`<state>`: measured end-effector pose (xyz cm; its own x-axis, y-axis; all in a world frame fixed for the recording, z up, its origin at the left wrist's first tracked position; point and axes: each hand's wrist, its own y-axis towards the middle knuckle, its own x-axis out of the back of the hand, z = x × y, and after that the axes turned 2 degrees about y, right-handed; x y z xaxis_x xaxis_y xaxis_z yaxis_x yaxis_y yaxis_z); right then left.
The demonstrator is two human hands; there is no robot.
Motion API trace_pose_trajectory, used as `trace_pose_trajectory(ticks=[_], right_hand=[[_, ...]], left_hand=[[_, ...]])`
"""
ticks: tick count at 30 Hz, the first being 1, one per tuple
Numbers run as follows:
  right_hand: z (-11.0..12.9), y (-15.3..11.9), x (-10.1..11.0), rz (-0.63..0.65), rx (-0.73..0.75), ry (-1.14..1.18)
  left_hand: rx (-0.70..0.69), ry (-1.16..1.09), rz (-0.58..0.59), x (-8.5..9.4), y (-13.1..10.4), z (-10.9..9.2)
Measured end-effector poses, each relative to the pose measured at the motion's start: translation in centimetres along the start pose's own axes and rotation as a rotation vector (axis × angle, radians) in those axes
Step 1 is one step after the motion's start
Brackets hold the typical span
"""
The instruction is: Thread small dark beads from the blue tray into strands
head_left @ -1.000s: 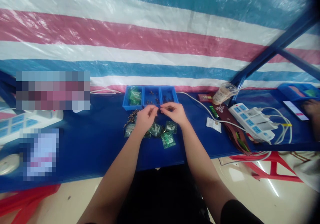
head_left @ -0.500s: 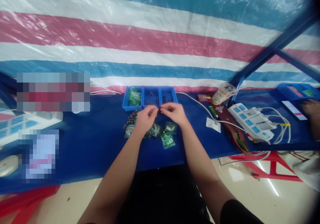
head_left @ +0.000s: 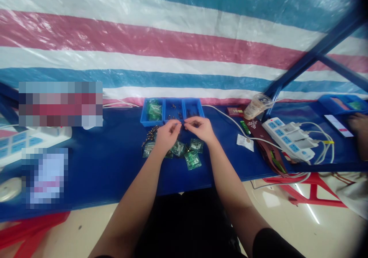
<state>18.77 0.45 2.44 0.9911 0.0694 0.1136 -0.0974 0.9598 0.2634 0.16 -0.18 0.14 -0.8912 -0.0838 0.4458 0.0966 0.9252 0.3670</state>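
My left hand [head_left: 168, 135] and my right hand [head_left: 200, 129] are close together in front of the blue compartment bin [head_left: 152, 123], fingertips pinched and nearly meeting. Whatever lies between the fingers is too small to make out. Green packets [head_left: 154, 111] fill the bin's left compartment; small dark metal pieces [head_left: 174, 116] lie in the middle one, and dark pieces show in the right one. Below my hands are several small clear packets with green contents [head_left: 193, 160]. A pile of small brassy parts [head_left: 151, 134] sits left of my left hand, partly hidden by it.
To the right are a white packet [head_left: 245, 142], a brown strap-like bag [head_left: 266, 150], a plastic cup [head_left: 255, 107] and a white power strip [head_left: 287, 140] with cables. Another person's hand [head_left: 359, 125] is near a phone [head_left: 338, 126]. Another power strip [head_left: 34, 140] lies left.
Both hands stay pinched at nearly the same spot, with only a slight shift of the fingers. The whole view has moved very slightly.
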Motion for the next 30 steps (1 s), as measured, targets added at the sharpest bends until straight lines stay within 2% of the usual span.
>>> trace_pose_trajectory(ticks=[6, 16, 24, 30], right_hand=[[0.00, -0.03, -0.02, -0.006, -0.003, -0.038], [-0.08, 0.06, 0.07, -0.012, 0.000, -0.057], [-0.07, 0.00, -0.14, 0.003, 0.005, -0.033], [-0.11, -0.02, -0.12, -0.015, 0.012, -0.043]], left_hand=[[0.003, -0.030, 0.037, 0.12, -0.02, -0.32], [0.001, -0.007, 0.004, 0.04, 0.08, -0.29], [0.017, -0.020, 0.039, 0.22, -0.08, -0.61], [0.020, -0.033, 0.005, 0.07, -0.07, -0.37]])
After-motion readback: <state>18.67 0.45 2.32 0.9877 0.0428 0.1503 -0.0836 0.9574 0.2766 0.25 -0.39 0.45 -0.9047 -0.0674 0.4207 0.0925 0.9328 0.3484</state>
